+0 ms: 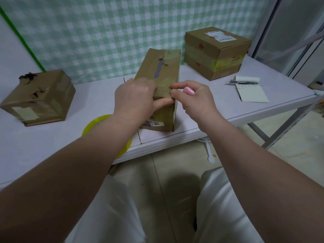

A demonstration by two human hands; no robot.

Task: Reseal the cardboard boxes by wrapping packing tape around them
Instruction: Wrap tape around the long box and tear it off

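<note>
A long narrow cardboard box (162, 67) with blue lettering lies in the middle of the white table (52, 137), its near end towards me. My left hand (135, 97) grips the box's near top edge, thumb pressed along the front. My right hand (194, 99) pinches the box's top right corner with thumb and forefinger and holds a small pink object (189, 89) in its other fingers. A yellow tape roll (98, 125) lies flat on the table, partly hidden under my left forearm.
A torn taped box (40, 100) sits at the left. A bigger box (217, 53) with a shipping label stands at the back right. A pen (242, 83), a white roll (246, 78) and a notepad (252, 93) lie at the right. The table edge runs close to my knees.
</note>
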